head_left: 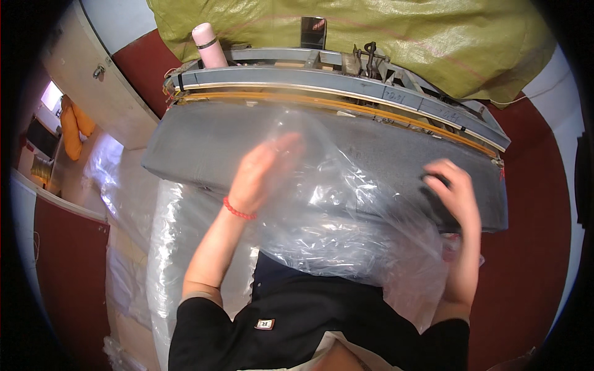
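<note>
A clear plastic sheet [328, 198], crinkled and shiny, lies across the front of a long grey padded bench [204, 136] and hangs down over my lap. My left hand [258, 170], with a red bead bracelet [239, 210] at the wrist, is at the sheet's left edge. Its fingers are blurred by motion but look stretched out, without a grip on the plastic. To the right, my right hand [453, 185] hovers over the grey padding near the sheet's right side. The thumb and fingers are bent and apart, with nothing between them.
Behind the padding runs a metal frame [266, 76] with an orange strip [297, 99]. A pink bottle [210, 46], a dark phone [314, 32] and a metal clamp [370, 59] are along it. More plastic [166, 247] hangs at left, near an open door [102, 80].
</note>
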A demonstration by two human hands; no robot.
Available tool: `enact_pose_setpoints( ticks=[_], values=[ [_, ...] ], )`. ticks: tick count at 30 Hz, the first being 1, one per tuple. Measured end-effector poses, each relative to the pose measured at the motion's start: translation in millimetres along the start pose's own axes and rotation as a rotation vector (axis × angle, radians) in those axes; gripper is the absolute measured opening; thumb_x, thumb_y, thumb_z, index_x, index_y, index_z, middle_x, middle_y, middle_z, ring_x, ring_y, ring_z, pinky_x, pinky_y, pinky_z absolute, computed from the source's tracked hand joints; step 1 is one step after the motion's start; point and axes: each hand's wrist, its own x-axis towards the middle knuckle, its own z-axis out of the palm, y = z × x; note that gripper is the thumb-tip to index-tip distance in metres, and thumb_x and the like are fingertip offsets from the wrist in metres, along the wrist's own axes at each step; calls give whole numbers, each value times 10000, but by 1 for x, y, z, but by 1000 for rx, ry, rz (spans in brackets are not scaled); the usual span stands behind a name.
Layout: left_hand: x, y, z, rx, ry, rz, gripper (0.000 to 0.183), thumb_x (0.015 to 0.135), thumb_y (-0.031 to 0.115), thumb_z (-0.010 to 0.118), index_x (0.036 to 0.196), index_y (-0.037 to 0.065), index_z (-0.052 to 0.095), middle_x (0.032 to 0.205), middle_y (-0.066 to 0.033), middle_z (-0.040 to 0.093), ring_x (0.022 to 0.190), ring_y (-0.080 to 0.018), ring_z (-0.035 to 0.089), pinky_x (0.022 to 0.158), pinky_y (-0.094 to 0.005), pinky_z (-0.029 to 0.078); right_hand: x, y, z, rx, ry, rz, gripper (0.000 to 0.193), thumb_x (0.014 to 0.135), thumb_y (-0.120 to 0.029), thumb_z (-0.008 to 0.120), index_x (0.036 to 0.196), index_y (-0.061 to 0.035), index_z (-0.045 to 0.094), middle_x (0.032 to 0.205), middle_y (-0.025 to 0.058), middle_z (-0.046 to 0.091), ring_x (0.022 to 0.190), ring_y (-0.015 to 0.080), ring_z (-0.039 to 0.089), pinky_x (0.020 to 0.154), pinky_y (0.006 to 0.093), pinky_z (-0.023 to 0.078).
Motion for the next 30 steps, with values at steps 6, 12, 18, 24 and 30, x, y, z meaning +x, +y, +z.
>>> enact_pose_setpoints(
  ticks=[6,12,18,24,30],
  values=[
    [-21,-31,33,-206,-25,-38,295,885,236,468,1121,65,514,1275,-137,401,1137,-288,431,854,-331,432,97,-82,111,481,-53,-328,349,740,-89,612,1074,-20,540,1005,68,553,893,134,531,754,260,437],
    [-50,-60,56,1236,-266,334,522,819,333,530,1216,18,401,1238,-148,427,1177,-287,389,975,-448,283,105,-78,129,751,-144,-214,158,840,-140,536,909,-6,582,827,26,584,738,87,544,655,217,451],
    [-50,-26,31,1398,-31,760,454,726,252,658,1088,30,499,1114,-156,513,1082,-275,463,915,-407,348,82,-78,72,825,227,-199,178,890,-181,483,837,-39,576,707,-12,535,600,41,470,509,173,379],
    [-76,-30,-37,930,-616,-249,120,738,17,513,857,12,532,800,-69,558,764,-164,540,714,-280,430,54,-50,0,497,695,-258,112,882,-111,474,864,-63,573,770,-36,517,604,16,401,522,155,321],
    [-174,-44,-145,1820,-302,-403,48,721,77,542,767,69,553,630,-102,566,598,-308,537,582,-347,436,32,77,-59,579,933,74,222,902,-232,469,911,-32,563,773,-27,521,693,35,457,627,173,370]
  ],
)
